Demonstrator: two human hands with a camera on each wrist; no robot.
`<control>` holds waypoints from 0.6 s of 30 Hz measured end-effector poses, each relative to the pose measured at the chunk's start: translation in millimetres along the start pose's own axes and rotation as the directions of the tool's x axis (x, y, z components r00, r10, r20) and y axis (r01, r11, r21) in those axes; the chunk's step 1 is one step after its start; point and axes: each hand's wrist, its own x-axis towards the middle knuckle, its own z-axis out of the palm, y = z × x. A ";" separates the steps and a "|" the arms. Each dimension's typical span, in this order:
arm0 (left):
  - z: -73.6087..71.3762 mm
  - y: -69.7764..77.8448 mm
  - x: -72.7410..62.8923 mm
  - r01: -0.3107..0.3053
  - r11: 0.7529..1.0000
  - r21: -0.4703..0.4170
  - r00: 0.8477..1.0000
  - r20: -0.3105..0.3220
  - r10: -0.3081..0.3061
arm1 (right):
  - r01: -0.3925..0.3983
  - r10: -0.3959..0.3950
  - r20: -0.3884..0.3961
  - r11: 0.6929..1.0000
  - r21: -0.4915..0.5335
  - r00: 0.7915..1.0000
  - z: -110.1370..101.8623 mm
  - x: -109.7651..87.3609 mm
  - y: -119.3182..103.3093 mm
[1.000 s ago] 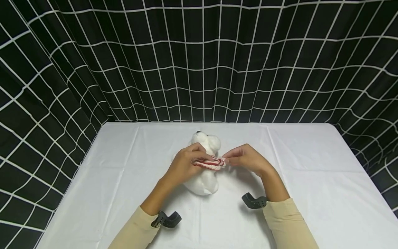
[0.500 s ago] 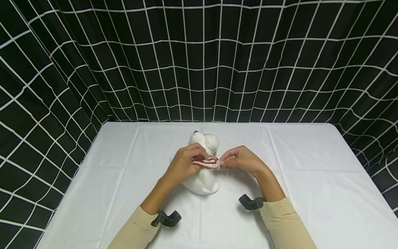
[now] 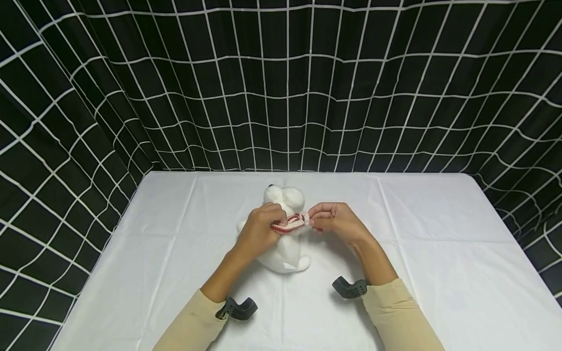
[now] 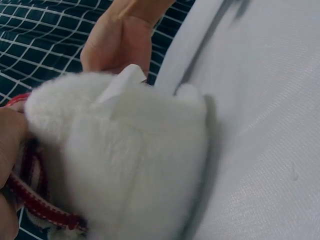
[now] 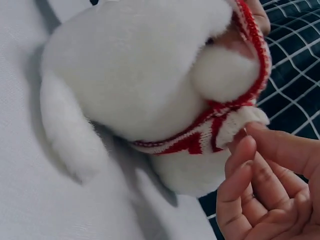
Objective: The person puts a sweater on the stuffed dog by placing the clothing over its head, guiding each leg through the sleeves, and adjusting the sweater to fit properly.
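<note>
Plush toy (image 3: 287, 249) shifted left; left hand (image 3: 259, 227) partly hides it; curtain (image 3: 298, 87) behind.

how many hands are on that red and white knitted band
2: the left hand grips one stretch of the red-and-white knitted band, and the right hand pinches its pale edge. No other hand shows.

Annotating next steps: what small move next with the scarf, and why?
Probably a gentle snugging pull on the white end of the scarf: the right hand pinches that end, the left hand grips the scarf, and a loop bows away from the toy.
</note>
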 end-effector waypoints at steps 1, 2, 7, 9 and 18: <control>0.7 0.0 -0.1 -0.002 1.000 0.009 1.000 -0.005 0.002 | 0.000 0.000 -0.007 1.000 0.005 1.000 0.8 0.1 0.1; 1.3 0.2 -0.2 -0.003 1.000 0.018 1.000 -0.010 0.003 | -0.001 0.002 -0.015 1.000 0.008 1.000 1.5 0.2 0.1; 1.3 3.5 0.1 0.059 0.997 0.052 0.998 0.002 -0.059 | 0.011 -0.011 -0.021 1.000 -0.021 1.000 2.2 0.0 -1.0; -0.3 5.7 1.0 0.103 0.994 0.040 0.994 0.016 -0.104 | 0.024 -0.024 0.001 0.999 -0.038 1.000 1.9 -0.1 -1.6; -1.7 8.7 2.2 0.219 0.976 -0.002 0.975 0.025 -0.219 | 0.037 -0.042 0.077 0.997 0.061 0.996 6.5 0.4 -1.8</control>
